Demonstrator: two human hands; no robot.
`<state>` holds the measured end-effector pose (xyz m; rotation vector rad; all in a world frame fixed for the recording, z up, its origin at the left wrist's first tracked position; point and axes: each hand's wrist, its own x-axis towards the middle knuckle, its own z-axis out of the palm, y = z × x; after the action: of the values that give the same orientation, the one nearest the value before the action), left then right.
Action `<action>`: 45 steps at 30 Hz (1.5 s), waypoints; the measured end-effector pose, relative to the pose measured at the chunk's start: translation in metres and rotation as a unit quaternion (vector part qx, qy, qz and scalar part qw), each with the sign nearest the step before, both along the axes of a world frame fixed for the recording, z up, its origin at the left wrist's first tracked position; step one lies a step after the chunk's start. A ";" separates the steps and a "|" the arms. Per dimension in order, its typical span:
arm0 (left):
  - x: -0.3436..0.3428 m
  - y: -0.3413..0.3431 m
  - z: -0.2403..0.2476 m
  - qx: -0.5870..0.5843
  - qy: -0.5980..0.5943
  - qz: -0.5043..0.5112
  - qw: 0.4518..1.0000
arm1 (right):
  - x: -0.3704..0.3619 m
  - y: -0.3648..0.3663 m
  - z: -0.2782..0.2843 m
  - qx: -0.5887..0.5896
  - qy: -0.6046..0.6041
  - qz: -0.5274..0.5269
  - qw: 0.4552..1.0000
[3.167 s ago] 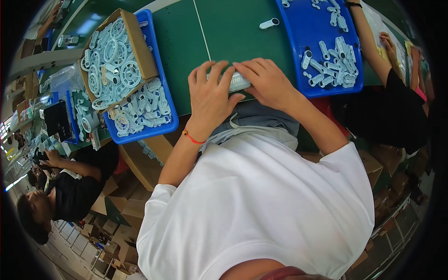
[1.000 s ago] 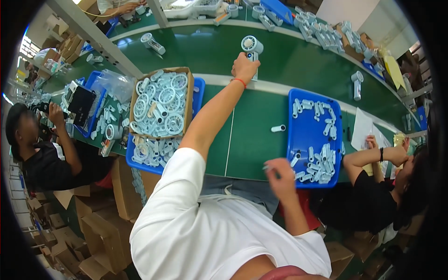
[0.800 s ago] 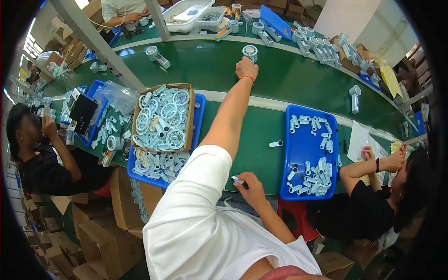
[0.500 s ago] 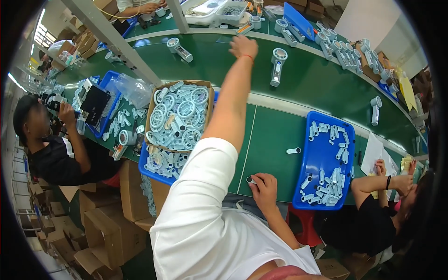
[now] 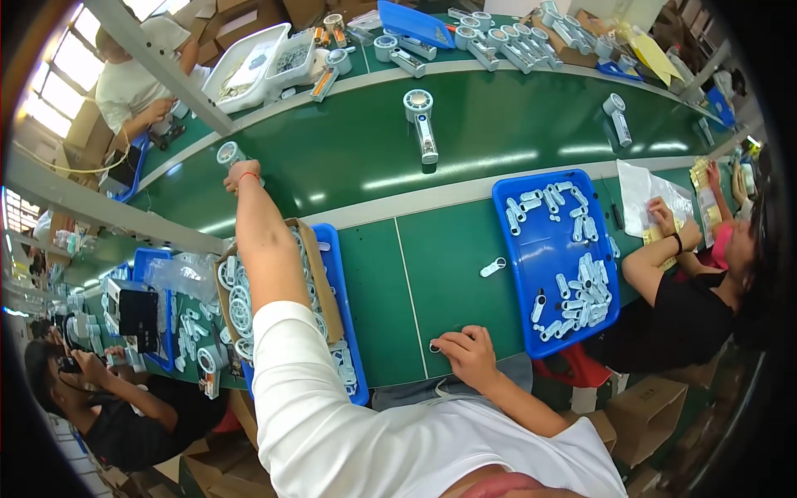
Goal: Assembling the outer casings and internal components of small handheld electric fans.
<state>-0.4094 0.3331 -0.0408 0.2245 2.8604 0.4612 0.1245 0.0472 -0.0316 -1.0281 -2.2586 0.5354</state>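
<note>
Fan (image 5: 230, 154) on the belt (image 5: 349, 158), gripped by the outstretched left hand (image 5: 242, 174), could tip or ride off; right hand (image 5: 467, 351) rests loosely curled, empty, nearer.

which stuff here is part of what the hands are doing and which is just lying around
In hand:
- left hand, stretched out to the white round-headed handheld unit on the green belt
- right hand, resting at the green table's near edge

Lying about:
- second white handheld unit mid-belt
- blue tray of small white clips
- cardboard box of white rings
- loose white clip
</note>
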 end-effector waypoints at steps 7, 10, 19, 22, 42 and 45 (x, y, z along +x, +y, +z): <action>0.102 0.020 0.089 0.696 0.072 -0.175 0.692 | 0.003 0.003 0.000 -0.046 0.097 -0.013 0.994; 0.136 -0.014 0.174 0.814 -0.171 -0.177 0.526 | 0.004 0.006 -0.003 -0.074 0.140 0.007 0.987; 0.357 -0.279 0.115 0.648 -0.316 -0.338 0.605 | 0.027 0.026 0.036 -0.493 0.349 0.018 0.797; 0.396 -0.326 0.063 0.528 -0.494 -0.203 0.660 | 0.035 0.031 0.040 -0.484 0.356 0.029 0.799; 0.405 -0.334 0.027 0.367 -0.356 -0.458 0.727 | 0.018 0.005 0.062 -0.370 0.122 -0.072 0.918; 0.405 -0.333 0.031 0.354 -0.320 -0.490 0.729 | 0.018 0.007 0.060 -0.373 0.123 -0.069 0.917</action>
<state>-0.0044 -0.0002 -0.0094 1.3016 1.4390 1.0599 0.1427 0.0544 0.0288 -1.3617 -1.7469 1.4430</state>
